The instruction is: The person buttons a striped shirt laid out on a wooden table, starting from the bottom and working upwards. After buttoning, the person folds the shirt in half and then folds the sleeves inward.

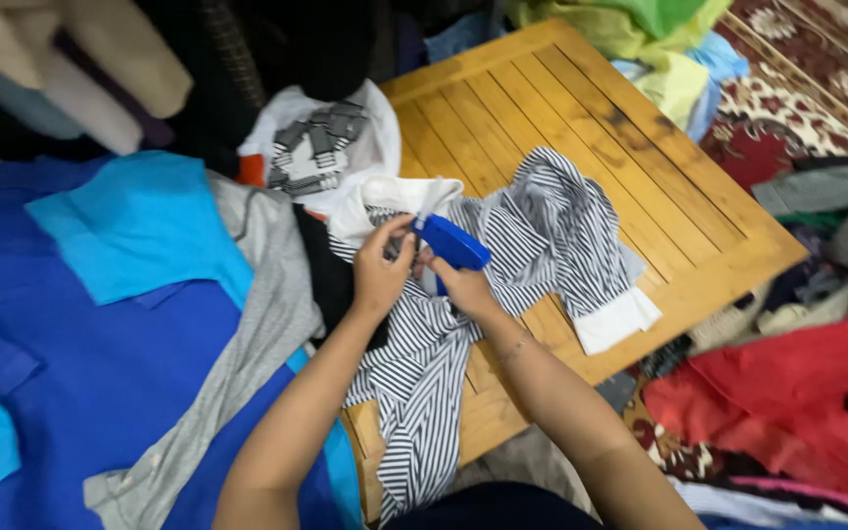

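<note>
Right hand (463, 287) fingers (441, 263) clenched around the lower part of a blue spray bottle (451, 245), gripping it from below; its nozzle end points toward the left hand. Left hand (381, 265) fingers (399, 236) curled in, tips pinched at the nozzle end of the bottle, thumb and forefinger nearly closed on it. Both hands meet over the black-and-white striped shirt (503, 285), which lies spread and crumpled across the wooden slatted bench (581, 128), its white cuff (618, 319) near the bench's right edge and its lower part hanging off the near edge. White printed garment (321, 142) lies at the bench's far left corner. Grey garment (267, 324) and blue fabric (80, 363) lie left of the bench. Red garment (787, 402) on the right, patterned rug (797, 88) beyond, yellow-green clothes (640, 39) at the far edge.
</note>
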